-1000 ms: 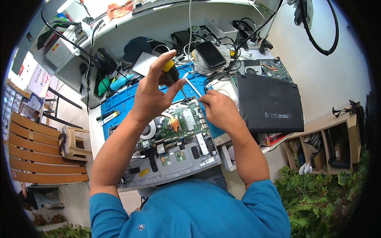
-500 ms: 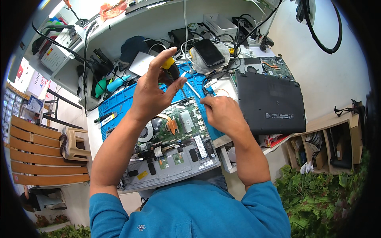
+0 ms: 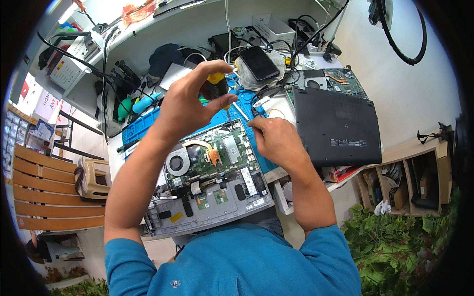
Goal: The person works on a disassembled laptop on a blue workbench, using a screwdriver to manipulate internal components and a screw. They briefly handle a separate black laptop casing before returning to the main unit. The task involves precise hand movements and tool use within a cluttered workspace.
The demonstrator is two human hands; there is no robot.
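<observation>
My left hand (image 3: 185, 106) grips a yellow-and-black screwdriver (image 3: 217, 89) by its handle, thumb and fingers on opposite sides. Its shaft points down to the far edge of an opened laptop base (image 3: 197, 217). Inside the base lie a green circuit board (image 3: 229, 170), a round fan (image 3: 177, 163), copper heat pipes (image 3: 212, 154) and a stick-shaped drive (image 3: 248, 181). Just right of the screwdriver tip, my right hand (image 3: 279, 140) is closed at the board's far right corner. Its fingertips are pressed together, and whatever they hold is hidden.
A blue work mat (image 3: 140, 127) lies under the laptop base. To the right rests a black laptop cover (image 3: 338, 126), with another circuit board (image 3: 345, 81) behind it. A phone (image 3: 259, 63) on a cloth, cables and a white box (image 3: 273, 30) crowd the back.
My left hand and the screwdriver have shifted slightly right, the handle now more upright. More of the fan shows beside my left forearm. My right hand has hardly moved.
</observation>
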